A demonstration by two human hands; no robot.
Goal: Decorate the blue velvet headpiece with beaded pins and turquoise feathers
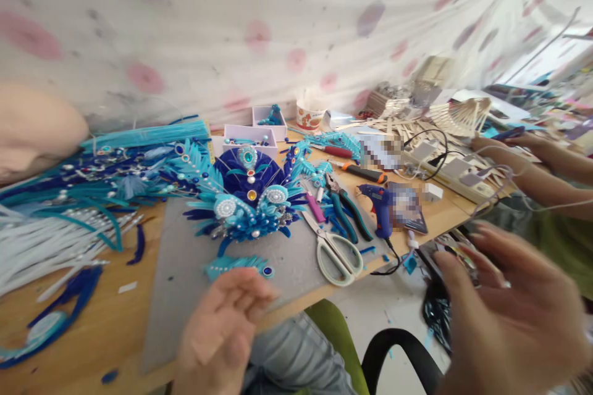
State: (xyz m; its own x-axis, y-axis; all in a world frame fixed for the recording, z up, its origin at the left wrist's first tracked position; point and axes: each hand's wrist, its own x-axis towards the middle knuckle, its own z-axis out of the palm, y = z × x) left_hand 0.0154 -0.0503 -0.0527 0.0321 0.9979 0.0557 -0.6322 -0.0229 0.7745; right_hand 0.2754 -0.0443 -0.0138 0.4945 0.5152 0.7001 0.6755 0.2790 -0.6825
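My left hand [227, 327] is at the front edge of the grey mat, palm turned up and fingers loosely bent, with nothing visible in it. Just beyond its fingertips lies a light-blue feather-shaped piece [243, 266] with beads and a dark-blue gem. Behind that stands a blue headdress [252, 197] of layered petals, pearls and gems. My right hand [514, 315] is off the table's edge at the right, slightly blurred, its fingers spread and holding nothing I can see. White-handled scissors [340, 259] lie on the mat between the hands.
Pliers [347, 210], a blue glue gun [380, 207] with a cord and a phone [410, 207] lie right of the headdress. White strips [60, 241] and blue pieces cover the left. Small boxes [250, 137] and a paper cup [309, 116] stand behind. Another person's arms [523, 166] reach in at right.
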